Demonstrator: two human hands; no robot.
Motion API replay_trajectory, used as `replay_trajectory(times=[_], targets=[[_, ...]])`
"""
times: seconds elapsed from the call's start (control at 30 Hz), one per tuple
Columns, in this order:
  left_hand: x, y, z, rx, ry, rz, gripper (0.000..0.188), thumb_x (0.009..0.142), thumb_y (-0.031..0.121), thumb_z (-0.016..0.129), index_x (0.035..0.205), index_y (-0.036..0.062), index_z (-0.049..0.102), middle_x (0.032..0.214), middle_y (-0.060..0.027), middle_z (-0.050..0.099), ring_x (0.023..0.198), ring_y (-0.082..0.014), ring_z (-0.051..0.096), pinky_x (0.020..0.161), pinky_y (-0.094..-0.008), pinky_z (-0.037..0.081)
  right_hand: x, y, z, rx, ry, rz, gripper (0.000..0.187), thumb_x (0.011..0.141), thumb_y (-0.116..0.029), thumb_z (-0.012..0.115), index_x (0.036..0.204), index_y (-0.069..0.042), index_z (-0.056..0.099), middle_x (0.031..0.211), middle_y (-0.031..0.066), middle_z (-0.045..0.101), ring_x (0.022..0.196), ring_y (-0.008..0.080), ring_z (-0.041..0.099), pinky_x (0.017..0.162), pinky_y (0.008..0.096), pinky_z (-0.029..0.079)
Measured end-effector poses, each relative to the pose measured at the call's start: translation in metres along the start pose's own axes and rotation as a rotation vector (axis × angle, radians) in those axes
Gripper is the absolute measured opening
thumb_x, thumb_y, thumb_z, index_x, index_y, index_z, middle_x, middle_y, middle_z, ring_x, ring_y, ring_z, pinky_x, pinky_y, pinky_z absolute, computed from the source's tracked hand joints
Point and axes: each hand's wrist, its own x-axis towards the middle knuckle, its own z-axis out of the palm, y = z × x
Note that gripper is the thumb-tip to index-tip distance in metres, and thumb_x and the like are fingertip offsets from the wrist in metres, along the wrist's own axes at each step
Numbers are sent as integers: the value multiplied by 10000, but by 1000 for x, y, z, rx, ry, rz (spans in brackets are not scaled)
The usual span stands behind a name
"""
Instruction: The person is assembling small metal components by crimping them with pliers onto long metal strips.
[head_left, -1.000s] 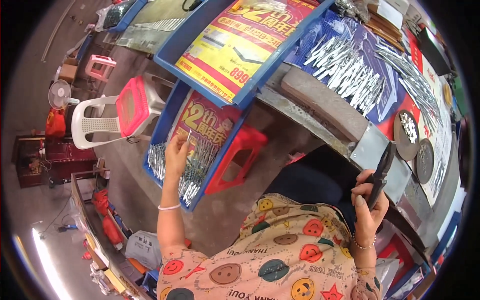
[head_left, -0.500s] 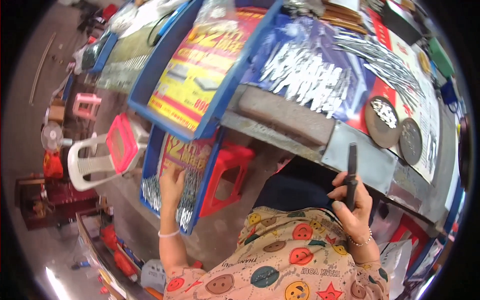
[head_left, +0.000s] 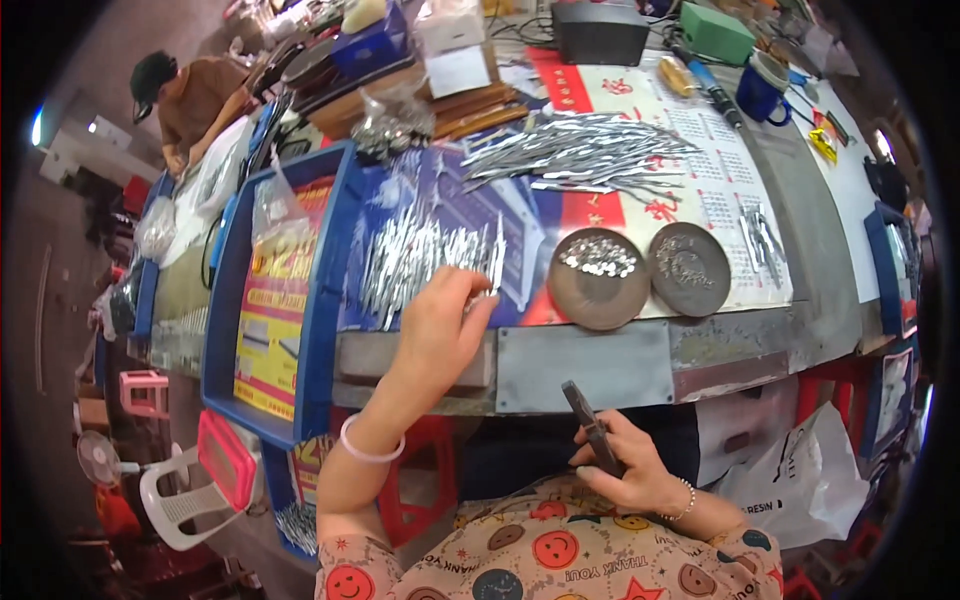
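Note:
My left hand [head_left: 440, 325] reaches over the near edge of a pile of short silver metal strips [head_left: 415, 250] on blue sheeting. Its thumb and forefinger pinch the lower end of one strip [head_left: 498, 245] at the pile's right side. In my right hand [head_left: 632, 470], close to my body, is a slim dark hand tool [head_left: 588, 420] pointing up and left; its exact kind is hard to make out. Right of the strips stand two round brown dishes, one [head_left: 598, 305] with shiny flat bits, the other [head_left: 690, 290] with smaller grey bits.
A metal plate [head_left: 585, 370] lies at the table's front edge. Longer silver strips [head_left: 580, 150] are heaped behind the dishes. At left is a deep blue tray [head_left: 325, 350], with a lower bin of metal pieces [head_left: 297, 525] below it. A person [head_left: 195, 105] works at far left.
My left hand has left the lower bin of metal pieces and come up to the pile on the table. The view has swung right. My right hand keeps the dark tool, now tilted left.

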Motion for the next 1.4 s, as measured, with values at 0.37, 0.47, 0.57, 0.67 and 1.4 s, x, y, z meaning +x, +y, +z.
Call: replay_trajectory(times=[0.37,0.47,0.57,0.67,1.4], targets=[[91,-26,58,632,-23,-5,185,806,179,682,797,5,619,861,-179,593,835,-368,584,736,-460,475,-18,24,-11,169,46,110,175,791,-97,696,920,18,674,1051,146,572,922,246,602,799,325,490],[99,-30,58,473,-147,-160,164,809,169,659,789,10,626,854,-181,600,806,-362,594,734,-455,478,-15,26,-13,196,-4,109,185,799,-111,701,929,17,671,1067,147,564,931,251,613,799,330,499],[92,-29,52,193,-29,-121,187,797,182,663,765,9,601,814,-165,591,779,-342,591,709,-430,472,-15,27,-15,183,-42,58,210,816,-136,709,951,15,656,1094,155,552,916,264,634,778,336,514],[83,-20,44,61,85,-50,140,829,120,662,823,11,574,825,-123,565,742,-277,571,681,-377,464,-16,26,-17,180,-62,38,216,829,-145,704,962,16,650,1117,157,541,922,272,638,785,344,517],[-99,9,-9,-1163,268,-326,228,950,28,564,1166,-33,520,965,-116,653,884,-185,652,792,-301,531,33,-48,-16,-167,13,-123,153,731,-28,709,871,25,677,1062,176,586,781,236,649,687,313,520]])
